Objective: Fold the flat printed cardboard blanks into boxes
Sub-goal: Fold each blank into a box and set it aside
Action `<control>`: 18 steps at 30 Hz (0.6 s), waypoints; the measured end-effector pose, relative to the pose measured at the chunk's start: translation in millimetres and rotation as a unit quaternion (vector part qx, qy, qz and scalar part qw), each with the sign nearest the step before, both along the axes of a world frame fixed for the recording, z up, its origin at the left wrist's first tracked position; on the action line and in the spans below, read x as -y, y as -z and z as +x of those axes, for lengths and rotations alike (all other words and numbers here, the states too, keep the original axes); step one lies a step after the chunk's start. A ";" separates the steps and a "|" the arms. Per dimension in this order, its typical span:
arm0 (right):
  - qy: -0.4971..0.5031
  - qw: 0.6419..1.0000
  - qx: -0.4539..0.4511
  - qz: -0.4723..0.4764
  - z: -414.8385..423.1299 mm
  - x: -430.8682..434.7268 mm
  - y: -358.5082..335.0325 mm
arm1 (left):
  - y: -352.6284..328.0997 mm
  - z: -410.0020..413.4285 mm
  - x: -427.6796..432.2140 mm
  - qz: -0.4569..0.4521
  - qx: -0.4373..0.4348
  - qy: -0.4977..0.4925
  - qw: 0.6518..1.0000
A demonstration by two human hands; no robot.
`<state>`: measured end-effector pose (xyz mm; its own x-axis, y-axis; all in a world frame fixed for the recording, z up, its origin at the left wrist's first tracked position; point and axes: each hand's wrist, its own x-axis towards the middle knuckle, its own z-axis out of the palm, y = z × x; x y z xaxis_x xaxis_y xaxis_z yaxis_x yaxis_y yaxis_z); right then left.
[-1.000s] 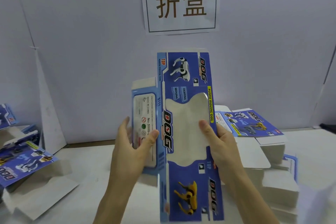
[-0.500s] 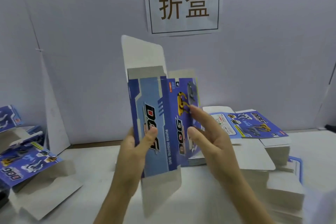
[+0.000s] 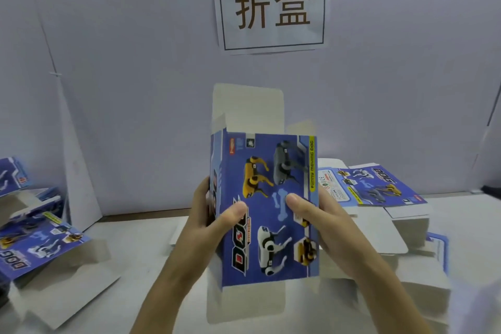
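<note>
A blue printed box (image 3: 267, 171) with toy-dog pictures stands upright in mid-air in front of me, opened into a sleeve. Its grey top flap (image 3: 249, 106) stands up and a bottom flap (image 3: 244, 304) hangs down. My left hand (image 3: 214, 222) grips the box's left edge, thumb on the front face. My right hand (image 3: 322, 225) grips the right edge, thumb pressed on the front near a printed bone. Both hands hold the box above the white table (image 3: 141, 260).
A stack of flat blanks (image 3: 379, 190) lies on the table at the right, with more white card layers below it. Folded and half-folded boxes (image 3: 38, 247) are piled at the left. A wall with a paper sign (image 3: 271, 5) stands behind.
The flat blank was turned round and opened into a sleeve. The face with the several dogs now points at me, and my right hand moved from the front to the right edge.
</note>
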<state>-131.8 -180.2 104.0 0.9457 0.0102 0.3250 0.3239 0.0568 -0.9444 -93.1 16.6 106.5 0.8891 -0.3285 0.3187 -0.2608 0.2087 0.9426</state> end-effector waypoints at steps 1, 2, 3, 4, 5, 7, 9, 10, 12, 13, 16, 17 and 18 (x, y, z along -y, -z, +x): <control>-0.008 1.000 0.008 -0.011 -0.5 -0.3 -3.9 | -0.1 1.3 -4.2 0.013 0.005 -0.003 1.000; -0.015 1.000 0.020 -0.015 1.0 0.9 -4.2 | 0.5 2.9 -7.8 0.038 0.012 -0.004 0.999; -0.018 1.000 0.025 -0.001 0.9 0.1 -7.5 | 1.4 3.1 -11.2 0.072 0.019 -0.010 0.997; -0.026 0.999 0.024 0.031 1.9 -0.2 -9.2 | 2.0 3.9 -12.0 0.102 0.024 -0.015 0.994; -0.032 0.997 0.019 0.072 1.0 -2.3 -11.3 | 0.1 2.9 -9.2 0.117 0.031 -0.007 0.993; -0.079 0.984 0.025 0.155 1.9 -4.9 -9.4 | -1.2 1.7 -1.8 0.103 0.048 0.044 0.993; -0.102 0.972 0.031 0.208 2.4 -6.9 -8.1 | -4.7 -0.7 2.8 0.013 0.010 0.078 0.997; -0.097 0.969 0.032 0.225 3.6 -5.7 -4.9 | -5.7 -2.1 3.6 -0.033 -0.012 0.096 0.995; -0.094 0.968 0.022 0.231 5.2 -4.6 -6.2 | -3.7 -5.2 2.8 -0.051 -0.027 0.114 0.992; -0.103 0.969 0.019 0.223 5.5 -4.2 -6.8 | -2.8 -6.4 2.1 -0.054 -0.037 0.114 0.991; -0.113 0.977 0.006 0.180 5.2 -3.4 -5.3 | -3.2 -6.3 5.7 -0.066 -0.065 0.101 0.991; -0.117 0.977 0.000 0.177 5.3 -3.7 -4.7 | -2.7 -5.7 6.7 -0.070 -0.073 0.102 0.990; -0.119 0.977 -0.005 0.175 5.3 -3.4 -4.3 | -3.2 -6.4 7.8 -0.076 -0.079 0.114 0.987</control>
